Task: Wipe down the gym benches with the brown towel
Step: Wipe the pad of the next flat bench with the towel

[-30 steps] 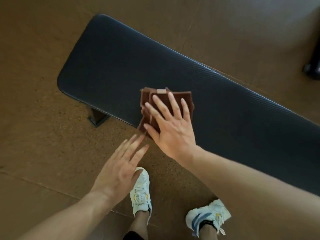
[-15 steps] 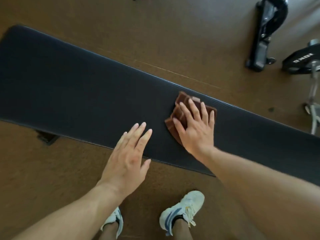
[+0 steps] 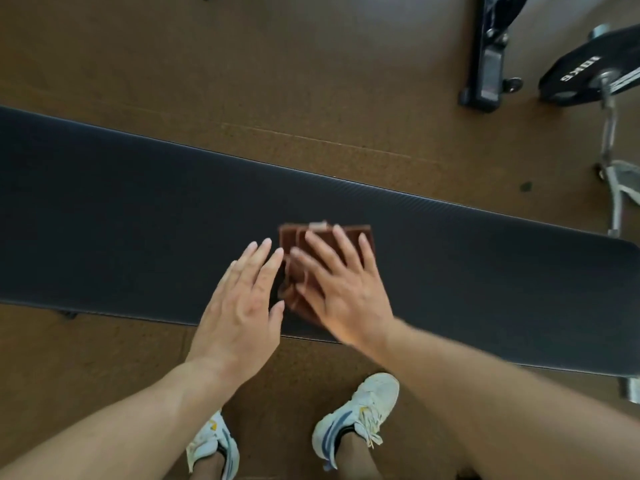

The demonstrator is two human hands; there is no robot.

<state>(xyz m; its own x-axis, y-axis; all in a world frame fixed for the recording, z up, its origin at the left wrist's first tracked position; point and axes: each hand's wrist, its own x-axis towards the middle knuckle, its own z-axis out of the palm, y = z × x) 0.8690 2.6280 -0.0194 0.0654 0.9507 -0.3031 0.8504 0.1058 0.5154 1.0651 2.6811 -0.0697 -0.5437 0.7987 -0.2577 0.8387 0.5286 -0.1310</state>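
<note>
A long black padded gym bench (image 3: 138, 216) runs across the view from left to right. A folded brown towel (image 3: 294, 237) with a small pale tag lies flat on the pad near its front edge. My right hand (image 3: 341, 289) presses flat on the towel, fingers spread. Just left of it my left hand (image 3: 242, 306) hovers over the front edge of the bench, fingers apart and holding nothing, its fingertips almost touching the towel.
Brown speckled floor (image 3: 242, 64) surrounds the bench. A black equipment base (image 3: 488, 71) stands at the back right. Beside it a barbell with a black 10 kg plate (image 3: 585, 69) rests on a metal stand (image 3: 620, 188). My white sneakers (image 3: 356, 410) stand before the bench.
My right hand has slid the towel along the pad toward the bench's right end. My left hand has come up beside it, over the bench edge. The view has shifted right.
</note>
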